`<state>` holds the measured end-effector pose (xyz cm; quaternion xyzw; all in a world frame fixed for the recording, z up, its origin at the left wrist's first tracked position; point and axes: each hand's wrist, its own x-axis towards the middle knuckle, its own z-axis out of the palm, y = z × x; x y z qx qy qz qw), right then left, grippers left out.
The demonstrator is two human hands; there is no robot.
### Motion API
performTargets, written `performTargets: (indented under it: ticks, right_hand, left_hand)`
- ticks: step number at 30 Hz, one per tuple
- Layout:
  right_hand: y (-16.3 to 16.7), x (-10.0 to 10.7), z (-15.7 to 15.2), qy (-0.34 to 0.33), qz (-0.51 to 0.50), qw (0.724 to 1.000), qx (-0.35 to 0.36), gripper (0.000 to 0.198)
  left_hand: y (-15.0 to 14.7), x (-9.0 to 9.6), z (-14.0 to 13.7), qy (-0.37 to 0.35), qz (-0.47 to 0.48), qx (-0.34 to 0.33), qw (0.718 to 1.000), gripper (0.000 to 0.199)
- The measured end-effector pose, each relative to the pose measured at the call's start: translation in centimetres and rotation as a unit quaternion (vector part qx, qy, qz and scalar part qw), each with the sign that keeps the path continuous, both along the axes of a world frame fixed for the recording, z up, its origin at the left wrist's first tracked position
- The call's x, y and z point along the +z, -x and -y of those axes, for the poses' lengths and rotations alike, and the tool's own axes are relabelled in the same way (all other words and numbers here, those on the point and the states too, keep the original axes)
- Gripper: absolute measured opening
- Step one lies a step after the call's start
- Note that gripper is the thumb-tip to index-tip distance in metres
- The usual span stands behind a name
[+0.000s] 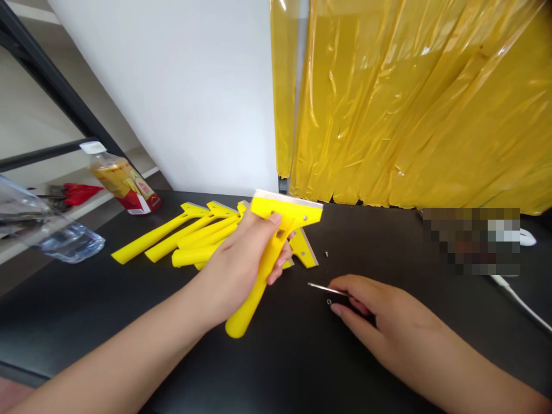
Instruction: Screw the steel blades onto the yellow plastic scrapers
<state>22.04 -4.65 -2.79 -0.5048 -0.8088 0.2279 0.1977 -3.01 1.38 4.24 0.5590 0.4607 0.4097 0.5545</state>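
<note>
My left hand [245,253] is wrapped round the neck of a yellow scraper [287,210], its wide head with the metal blade raised above the table and its handle slanting down toward me. A screw shows at the right end of that head; my thumb presses near the other end. Low over the tabletop, my right hand [375,310] holds a screwdriver [323,288]; only its thin metal shaft shows, pointing left. Just by the thumb and forefinger of that hand lies a small nut [329,302]. A loose screw [326,253] lies farther back.
Several more yellow scrapers [161,233] lie side by side behind my left arm. A drink bottle [125,181] and a clear plastic bottle [69,230] are at the left. Yellow plastic sheeting [414,115] hangs at the back right, and a white cable [521,305] crosses the right side.
</note>
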Motion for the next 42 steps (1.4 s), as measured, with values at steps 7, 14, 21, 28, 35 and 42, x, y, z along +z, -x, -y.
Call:
performTargets:
  ticks: [7,14,21,28,35,42]
  right_hand:
    - [0.7,-0.6,-0.3,-0.104,0.081,0.991,0.029,0.024]
    - [-0.6,1.5,-1.4,0.188,-0.215,0.952,-0.11,0.035]
    - [0.4,2.9,-0.3,0.418,-0.42,0.795,-0.126,0.048]
    - [-0.1,2.6,-0.2,0.397,-0.458,0.791,-0.081,0.046]
    - [-0.1,2.9,-0.3,0.406,-0.454,0.791,-0.056,0.042]
    - [-0.3,2.9,-0.2,0.4,-0.448,0.797,-0.065,0.043]
  left_hand:
    - [-0.4,1.1,-0.1,0.053,0.167,-0.031,0.984,0.025]
    - [-0.3,0.7,0.9,0.136,0.151,-0.217,0.955,0.035]
    - [-1.9,-1.4,2.7,0.186,0.011,-0.326,0.927,0.038]
    - [-1.6,-2.1,1.4,0.169,0.006,-0.31,0.936,0.035]
    - [-1.5,-2.0,1.3,0.179,-0.002,-0.322,0.93,0.031]
    - [-1.8,-2.2,1.4,0.161,0.016,-0.311,0.936,0.035]
